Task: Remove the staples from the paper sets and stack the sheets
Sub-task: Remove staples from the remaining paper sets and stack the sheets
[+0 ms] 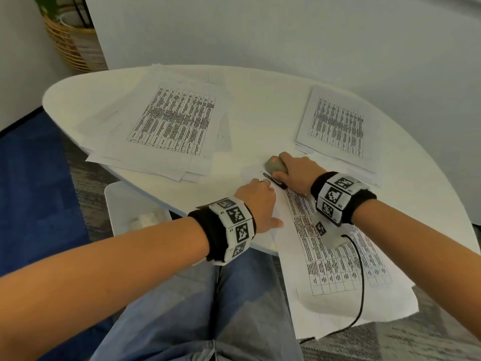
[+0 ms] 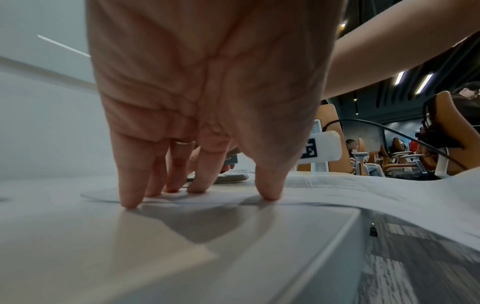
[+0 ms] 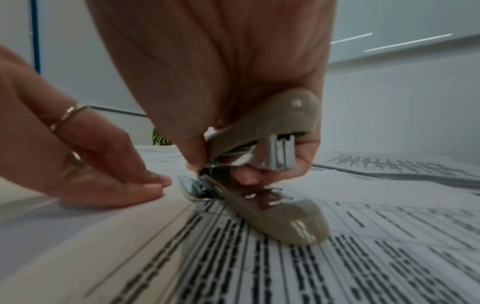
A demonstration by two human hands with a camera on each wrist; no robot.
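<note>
The right hand [image 3: 221, 82] has thumb and fingers curled round a beige stapler [image 3: 265, 164], gripping its upper arm so the metal rear end, which serves as the remover, points down at the top corner of the paper set [image 1: 335, 256]. That set lies under both hands on the white table [image 1: 255, 105] and hangs off the near edge. The blade tip sits just ahead of the thumb, touching the paper; the staple itself is presumably right there, but blur hides it. The left hand [image 1: 257, 201] lies flat, its fingertips [image 2: 130, 203] slightly spread and pressing the sheet just beside the blade, likely to keep the corner from lifting as the staple is pried. Beyond the right knuckles sits a neat pile of printed sheets [image 1: 338, 126]; far past the left fingers spreads a looser heap [image 1: 166, 121]. Which one holds finished sheets cannot be told.
</note>
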